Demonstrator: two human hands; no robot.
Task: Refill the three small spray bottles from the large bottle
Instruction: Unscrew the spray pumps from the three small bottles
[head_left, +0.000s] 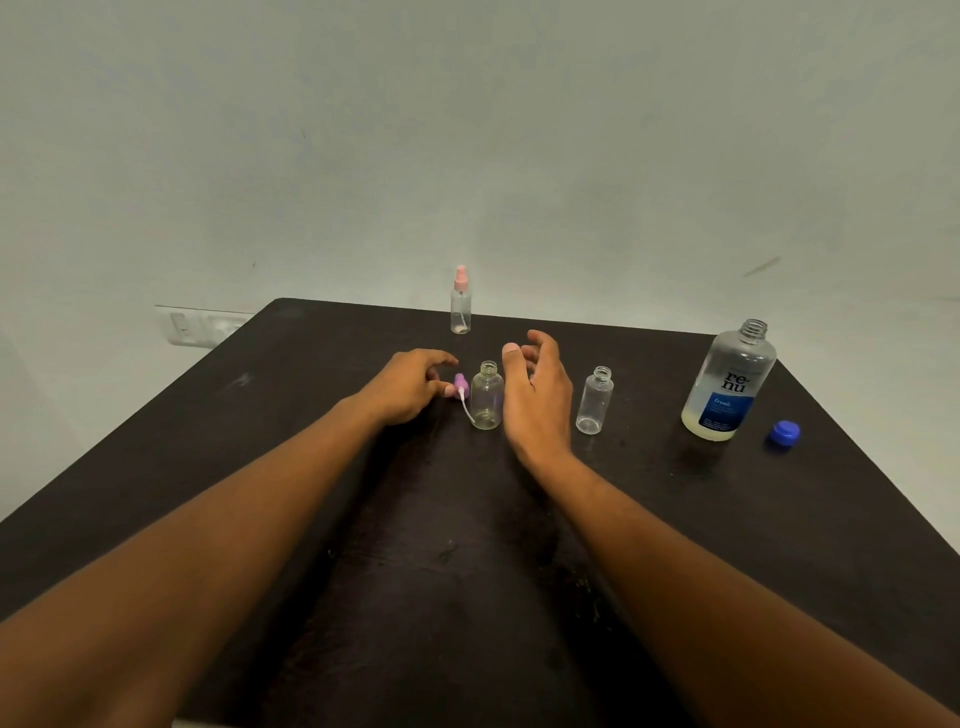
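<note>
Uncapped round bottle (487, 397) between both grips.

Head view, facing forward and down (wide-angle), table (519, 571) close

On our dark table (519, 571), our left hand (410, 387) touches a purple spray cap (461, 385) beside 1 uncapped round bottle (487, 397); our right hand (537, 395) hovers with fingers relaxed.

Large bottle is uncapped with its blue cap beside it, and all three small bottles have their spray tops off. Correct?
Not quite. The head view shows the far small bottle still wearing its pink spray top. The large bottle is uncapped, blue cap beside it.
</note>
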